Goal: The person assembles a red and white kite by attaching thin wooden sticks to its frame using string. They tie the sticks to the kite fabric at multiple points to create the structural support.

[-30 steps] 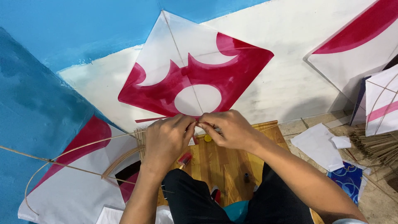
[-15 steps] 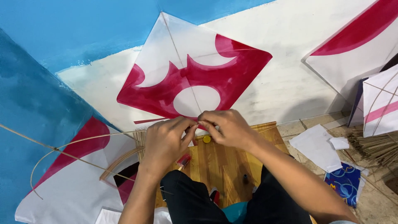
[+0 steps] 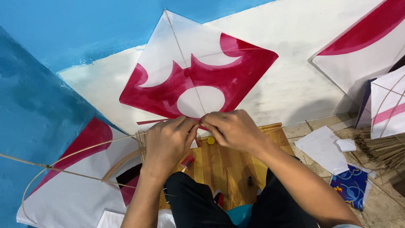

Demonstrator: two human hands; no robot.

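Now, hands: the left hand (image 3: pixel 168 142) and right hand (image 3: pixel 233 130) meet fingertip to fingertip at the bottom corner of the kite.
Kite: a diamond-shaped white paper kite with a crimson pattern and a thin stick spine (image 3: pixel 198 78), held upright in front of the blue and white wall (image 3: pixel 63 38).
Grip: both hands' fingers are pinched together on the kite's lower tip; what exactly lies between the fingertips is hidden.
Board: a honey-coloured wooden board (image 3: pixel 228 164) lies under the hands, across the person's dark-trousered lap.
On the board: a small round yellow cap (image 3: pixel 210 140) just below the right fingers, a red tube (image 3: pixel 187 161) near the left wrist.
Left side: another white and crimson kite with a bowed bamboo stick (image 3: pixel 71 185) lies flat.
Right side: white paper sheets (image 3: pixel 322 147) and a bundle of thin bamboo sticks (image 3: pixel 382 147) on the floor.
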